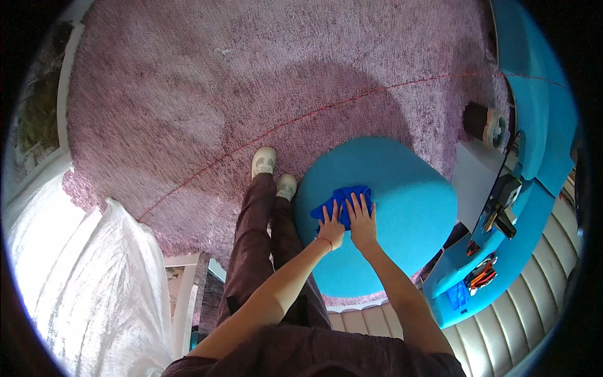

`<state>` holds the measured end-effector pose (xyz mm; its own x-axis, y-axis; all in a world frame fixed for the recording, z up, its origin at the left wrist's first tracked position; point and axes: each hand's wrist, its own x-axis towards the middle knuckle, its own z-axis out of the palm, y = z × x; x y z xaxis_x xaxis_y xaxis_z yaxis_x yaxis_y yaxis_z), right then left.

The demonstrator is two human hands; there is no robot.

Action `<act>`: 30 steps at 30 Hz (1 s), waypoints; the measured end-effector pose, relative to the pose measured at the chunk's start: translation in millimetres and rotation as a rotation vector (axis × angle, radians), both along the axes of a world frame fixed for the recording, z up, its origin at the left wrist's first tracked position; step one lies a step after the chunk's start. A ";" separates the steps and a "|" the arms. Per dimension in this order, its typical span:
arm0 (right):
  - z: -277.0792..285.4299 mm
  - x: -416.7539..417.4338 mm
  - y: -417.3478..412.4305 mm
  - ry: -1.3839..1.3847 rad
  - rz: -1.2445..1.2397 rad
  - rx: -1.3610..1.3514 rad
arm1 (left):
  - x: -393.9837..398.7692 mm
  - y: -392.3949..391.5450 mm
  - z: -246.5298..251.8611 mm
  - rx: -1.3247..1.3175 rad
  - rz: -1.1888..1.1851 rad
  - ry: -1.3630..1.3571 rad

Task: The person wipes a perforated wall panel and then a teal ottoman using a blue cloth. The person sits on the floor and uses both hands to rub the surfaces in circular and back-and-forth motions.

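Note:
A dark blue cloth [352, 193] lies crumpled on top of a rounded teal upholstered ottoman [405, 235]. My left hand [331, 231] rests on the cloth's near left part, fingers spread; a thin red band circles that wrist. Beside it, my right hand [362, 226] presses flat on the cloth's right part, its fingers pointing away from me. Both palms face down, and neither hand visibly grips the fabric. What lies beneath the palms is hidden.
My shoes [264, 161] stand on a purple shag carpet [188, 94] left of the ottoman. To the right, a low dark table [480, 184] with black items stands by a curved teal sofa [527, 245], which carries a colourful bundle [481, 274]. White sheer fabric [118, 292] hangs at left.

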<state>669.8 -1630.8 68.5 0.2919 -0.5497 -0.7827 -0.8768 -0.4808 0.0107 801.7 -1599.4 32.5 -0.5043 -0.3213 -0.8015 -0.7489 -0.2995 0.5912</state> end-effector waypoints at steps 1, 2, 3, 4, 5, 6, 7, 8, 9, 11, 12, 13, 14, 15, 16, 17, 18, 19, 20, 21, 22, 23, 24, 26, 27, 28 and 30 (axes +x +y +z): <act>-0.6 1.5 0.1 0.002 -0.003 -0.010 | 1.3 -4.5 1.9 0.038 -0.025 0.000; -1.4 3.0 0.6 0.005 -0.008 -0.021 | 3.3 -8.8 3.3 0.076 -0.052 -0.001; -1.0 3.0 1.4 0.011 -0.008 -0.029 | 2.7 -9.0 0.5 0.090 -0.076 0.003; -2.8 3.6 3.3 0.020 -0.008 -0.035 | 2.8 -9.8 -3.7 0.104 -0.103 0.007; -5.4 4.7 5.7 0.031 -0.010 -0.041 | 2.5 -10.3 -7.6 0.119 -0.131 0.011; -7.1 6.2 6.7 0.039 -0.014 -0.048 | 2.2 -11.3 -11.0 0.129 -0.150 0.010; -8.0 6.5 7.9 0.033 -0.026 -0.059 | 1.6 -12.0 -14.3 0.140 -0.171 0.008; -8.9 6.5 9.3 0.026 -0.041 -0.070 | 0.8 -12.4 -17.4 0.151 -0.193 0.006; -10.0 8.0 7.9 0.015 -0.046 -0.081 | -2.4 -6.3 -27.1 0.113 -0.219 -0.004; -8.5 11.0 4.3 -0.001 -0.074 -0.066 | -10.6 11.4 -47.0 0.047 -0.254 -0.009; -7.3 11.3 3.9 -0.006 -0.095 -0.057 | -11.3 14.6 -48.8 0.021 -0.266 -0.007; -9.4 9.3 6.1 -0.018 -0.096 -0.075 | -12.0 17.6 -50.5 0.006 -0.250 0.003; -13.8 5.8 9.2 -0.029 -0.095 -0.092 | -13.3 19.0 -53.4 -0.003 -0.252 0.012; -17.4 3.8 12.4 -0.043 -0.097 -0.106 | -12.3 17.0 -52.8 -0.011 -0.258 0.021; -18.1 3.7 13.9 -0.055 -0.106 -0.116 | -8.4 9.9 -44.9 -0.009 -0.289 0.027; -18.7 3.3 14.5 -0.069 -0.114 -0.125 | -3.6 2.9 -37.0 -0.007 -0.318 0.034; -16.9 3.9 10.7 -0.082 -0.113 -0.137 | -1.2 2.8 -35.4 -0.078 -0.310 0.033; -13.4 6.3 9.5 -0.043 -0.101 -0.106 | 1.3 3.9 -32.6 -0.149 -0.301 0.032; -8.6 10.3 9.7 -0.005 -0.088 -0.075 | 3.0 4.1 -30.8 -0.219 -0.291 0.031; -6.3 12.1 9.6 0.032 -0.076 -0.045 | 4.7 1.9 -27.6 -0.202 -0.244 0.039; -7.7 9.0 6.4 -0.021 -0.068 -0.054 | 5.7 0.0 -24.2 -0.185 -0.197 0.047; -10.8 2.5 0.8 -0.075 -0.061 -0.061 | 6.0 -2.4 -21.6 -0.167 -0.151 0.054; -10.6 -4.0 -3.8 -0.126 -0.056 -0.064 | 3.9 0.7 -21.9 -0.187 -0.084 0.053; -13.2 -19.8 -24.7 -0.279 -0.062 -0.060 | -3.7 8.5 -30.5 -0.232 0.061 0.043; -17.4 -28.2 -33.0 -0.348 -0.080 -0.062 | -7.2 5.1 -31.7 -0.256 0.097 0.070; -25.6 -31.6 -40.0 -0.371 -0.102 -0.155 | -9.6 -3.6 -34.2 -0.281 0.135 0.091; -42.4 -46.5 -68.1 -0.233 -0.176 -0.154 | -19.2 -18.8 -51.0 -0.330 0.197 0.143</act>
<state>623.2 -1698.9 26.0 0.3432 -0.7145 -0.6097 -0.9337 -0.3299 -0.1390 782.5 -1618.2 -18.4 -0.5064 -0.6512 -0.5652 -0.5993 -0.2055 0.7737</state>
